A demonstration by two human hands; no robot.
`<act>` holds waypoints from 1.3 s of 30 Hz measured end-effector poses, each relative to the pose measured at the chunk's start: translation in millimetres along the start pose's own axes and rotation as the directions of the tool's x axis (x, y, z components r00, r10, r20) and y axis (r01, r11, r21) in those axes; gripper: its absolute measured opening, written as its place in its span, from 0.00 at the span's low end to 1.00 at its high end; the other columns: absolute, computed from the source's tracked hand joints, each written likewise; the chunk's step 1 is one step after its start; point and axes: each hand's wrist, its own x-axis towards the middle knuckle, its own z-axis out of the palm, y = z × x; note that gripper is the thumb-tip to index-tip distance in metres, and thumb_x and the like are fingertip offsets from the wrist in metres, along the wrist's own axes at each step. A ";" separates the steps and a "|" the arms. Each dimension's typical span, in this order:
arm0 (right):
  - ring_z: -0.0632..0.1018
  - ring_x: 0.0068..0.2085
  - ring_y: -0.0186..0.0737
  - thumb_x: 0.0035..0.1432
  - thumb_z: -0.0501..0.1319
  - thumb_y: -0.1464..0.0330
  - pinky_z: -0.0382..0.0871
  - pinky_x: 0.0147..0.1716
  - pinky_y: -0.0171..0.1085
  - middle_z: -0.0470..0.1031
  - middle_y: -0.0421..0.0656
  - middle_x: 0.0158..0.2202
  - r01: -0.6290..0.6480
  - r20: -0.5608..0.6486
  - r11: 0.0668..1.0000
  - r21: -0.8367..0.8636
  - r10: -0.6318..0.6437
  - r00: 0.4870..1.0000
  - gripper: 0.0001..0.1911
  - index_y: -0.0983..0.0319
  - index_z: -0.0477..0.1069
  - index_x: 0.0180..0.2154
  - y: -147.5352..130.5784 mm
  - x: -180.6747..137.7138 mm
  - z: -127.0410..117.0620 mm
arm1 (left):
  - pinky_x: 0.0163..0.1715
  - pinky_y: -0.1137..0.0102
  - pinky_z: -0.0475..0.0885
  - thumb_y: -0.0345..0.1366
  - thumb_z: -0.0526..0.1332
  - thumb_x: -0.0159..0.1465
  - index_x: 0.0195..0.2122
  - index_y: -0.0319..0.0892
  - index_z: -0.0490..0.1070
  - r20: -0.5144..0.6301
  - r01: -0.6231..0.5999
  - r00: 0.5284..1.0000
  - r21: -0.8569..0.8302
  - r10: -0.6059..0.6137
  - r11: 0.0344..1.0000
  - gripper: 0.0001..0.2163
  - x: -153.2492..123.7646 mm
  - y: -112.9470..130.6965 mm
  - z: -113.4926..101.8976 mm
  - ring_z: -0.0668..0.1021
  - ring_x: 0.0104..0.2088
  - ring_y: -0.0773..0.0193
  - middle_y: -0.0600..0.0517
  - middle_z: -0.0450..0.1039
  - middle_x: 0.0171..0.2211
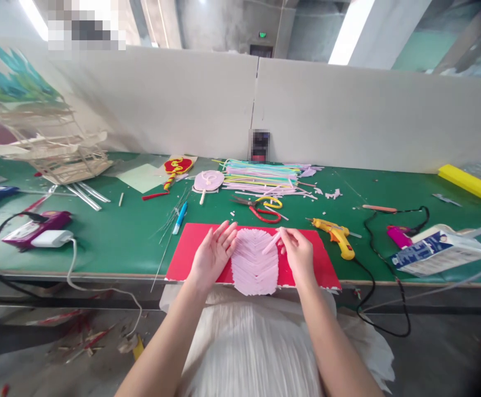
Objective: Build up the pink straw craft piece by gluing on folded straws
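Note:
A pale pink leaf-shaped piece (254, 264), built of slanted strips meeting at a midline, lies on a red board (182, 251) at the table's front edge. My left hand (215, 251) is palm up beside its left edge, fingers spread and holding nothing. Between the thumb and fingers of my right hand (297, 251) is a short pink pipe cleaner (270, 243), its free end over the upper right of the leaf shape. Behind the board lie scissors (260, 209) with red and yellow handles. To the right rests a yellow glue gun (336, 236).
Bundled coloured pipe cleaners (260, 177) lie at the back, near a round pink fan shape (207, 181) and a red one (178, 165). A blue pen-like cutter (180, 218) is left of the board. A purple power strip (37, 229) and a carton (438, 251) flank the workspace, with cords hanging over the edge.

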 end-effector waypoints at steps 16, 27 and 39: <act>0.79 0.29 0.39 0.50 0.67 0.58 0.73 0.21 0.34 0.79 0.43 0.27 0.008 0.112 0.989 0.150 -0.025 0.993 0.13 0.62 0.75 0.31 -28.1 -12.1 34.1 | 0.41 0.71 0.75 0.37 0.50 0.70 0.48 0.38 0.72 -0.006 0.016 1.000 0.084 -0.016 0.996 0.14 0.7 0.7 -0.6 0.79 0.42 0.65 0.44 0.75 0.50; 0.78 0.24 0.38 0.51 0.66 0.55 0.75 0.26 0.37 0.79 0.41 0.26 -0.006 0.174 0.994 0.113 -0.013 0.985 0.14 0.59 0.74 0.29 -36.6 -26.1 32.0 | 0.32 0.71 0.69 0.42 0.70 0.51 0.27 0.40 0.77 0.142 -0.295 0.945 0.756 0.294 0.584 0.10 -12.6 -16.1 13.6 0.76 0.28 0.63 0.52 0.77 0.24; 0.77 0.28 0.37 0.50 0.66 0.53 0.71 0.24 0.34 0.77 0.42 0.25 -0.021 0.075 0.987 0.161 0.009 0.997 0.16 0.60 0.73 0.29 -23.1 -18.7 17.3 | 0.33 0.76 0.68 0.47 0.68 0.53 0.28 0.41 0.73 -0.071 -0.279 0.929 0.511 0.364 0.813 0.14 -10.5 -22.9 13.9 0.75 0.31 0.69 0.54 0.74 0.29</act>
